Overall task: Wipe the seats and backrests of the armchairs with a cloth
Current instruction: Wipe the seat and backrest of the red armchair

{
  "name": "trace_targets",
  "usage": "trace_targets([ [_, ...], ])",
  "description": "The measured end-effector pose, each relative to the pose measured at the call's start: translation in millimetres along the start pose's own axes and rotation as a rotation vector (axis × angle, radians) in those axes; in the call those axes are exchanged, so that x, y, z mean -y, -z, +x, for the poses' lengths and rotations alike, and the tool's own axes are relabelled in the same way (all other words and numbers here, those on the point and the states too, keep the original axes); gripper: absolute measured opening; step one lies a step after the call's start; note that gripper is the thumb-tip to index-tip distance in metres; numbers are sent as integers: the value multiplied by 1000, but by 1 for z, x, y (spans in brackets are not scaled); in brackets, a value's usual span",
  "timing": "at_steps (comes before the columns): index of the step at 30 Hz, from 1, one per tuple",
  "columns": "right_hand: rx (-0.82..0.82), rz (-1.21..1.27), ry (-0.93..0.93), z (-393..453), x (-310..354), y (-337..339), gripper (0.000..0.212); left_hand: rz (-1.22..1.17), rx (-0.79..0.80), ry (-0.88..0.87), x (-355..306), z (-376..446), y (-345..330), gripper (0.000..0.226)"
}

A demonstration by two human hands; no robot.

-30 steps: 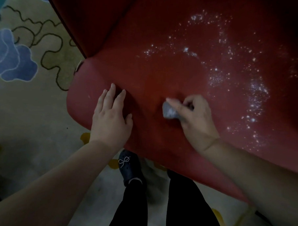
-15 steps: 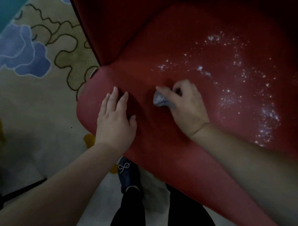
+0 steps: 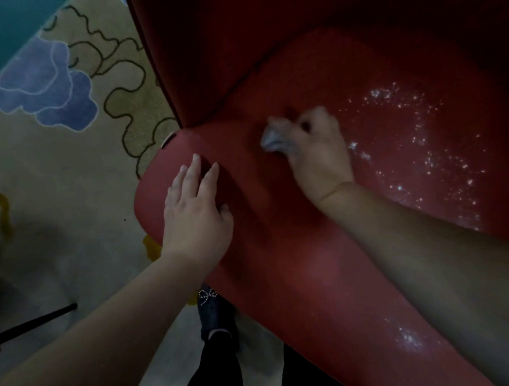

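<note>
Red armchair seat [image 3: 324, 277] speckled white, right hand [image 3: 315, 152] gripping crumpled grey cloth [image 3: 275, 139] (blurred), left hand [image 3: 196, 213] flat, fingers spread

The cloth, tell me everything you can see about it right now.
The cloth is a small grey wad, crumpled and soft-looking, blurred in this frame. The right hand holds it bunched in its grip, with only the left end poking out past the fingers. It sits against the red seat, left of the white speckles. The left hand does not touch it.
</note>
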State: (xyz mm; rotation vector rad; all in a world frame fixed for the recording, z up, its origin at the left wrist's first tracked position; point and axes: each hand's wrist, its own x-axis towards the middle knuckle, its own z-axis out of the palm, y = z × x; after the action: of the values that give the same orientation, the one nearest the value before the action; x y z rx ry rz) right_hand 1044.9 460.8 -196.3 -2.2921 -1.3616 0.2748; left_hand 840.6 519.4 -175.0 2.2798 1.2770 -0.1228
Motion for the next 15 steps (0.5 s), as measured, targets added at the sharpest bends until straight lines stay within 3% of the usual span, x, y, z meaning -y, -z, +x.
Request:
trace_targets([
  [2,-117,5,-173,-4,-16,9,36,2,18,-4,-2,2,2,66],
  [4,-164,12,-213,-23,-11,12,46,0,21,-7,-6,6,4,65],
  [8,24,55,71,-35,16,0,48,-18,8,-13,-14,15,7,65],
  [10,93,66,107,-7,13,-2,39,-21,7,-25,-17,18,7,66],
  [12,53,49,24,19,-6,1,36,-12,3,-43,-18,21,6,67],
  [15,-137,21,-167,17,-39,17,39,-6,5,-69,-24,25,5,68],
])
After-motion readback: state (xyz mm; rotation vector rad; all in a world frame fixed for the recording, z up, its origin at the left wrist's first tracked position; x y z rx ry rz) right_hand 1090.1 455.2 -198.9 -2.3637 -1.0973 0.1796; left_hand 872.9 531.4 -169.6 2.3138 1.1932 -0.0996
